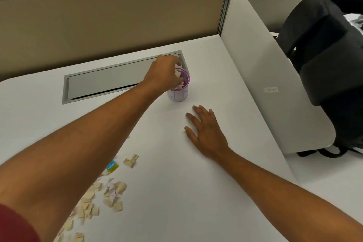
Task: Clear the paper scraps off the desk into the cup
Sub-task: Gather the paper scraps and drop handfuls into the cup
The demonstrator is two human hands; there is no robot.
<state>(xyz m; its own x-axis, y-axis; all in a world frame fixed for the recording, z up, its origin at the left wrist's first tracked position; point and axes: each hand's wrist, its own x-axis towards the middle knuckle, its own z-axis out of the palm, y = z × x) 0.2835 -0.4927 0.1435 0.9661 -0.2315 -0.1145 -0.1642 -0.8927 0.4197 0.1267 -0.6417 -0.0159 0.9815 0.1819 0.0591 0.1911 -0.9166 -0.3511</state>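
A small white cup [179,95] with a purple rim stands upright near the middle of the white desk [216,182], holding crumpled scraps. My left hand [163,72] reaches over its mouth, fingers bunched on pale paper scraps [179,79] at the rim. My right hand [206,131] lies flat on the desk just right of and nearer than the cup, fingers spread, holding nothing. Several beige torn paper scraps [110,194] lie scattered at the near left, partly hidden under my left forearm. A blue and yellow piece [112,166] sits among them.
A grey cable hatch [102,82] is set into the desk behind the cup. A tan partition [98,25] with a "110" sign closes the back. A white side divider [265,76] stands on the right, with a black backpack [330,61] beyond it.
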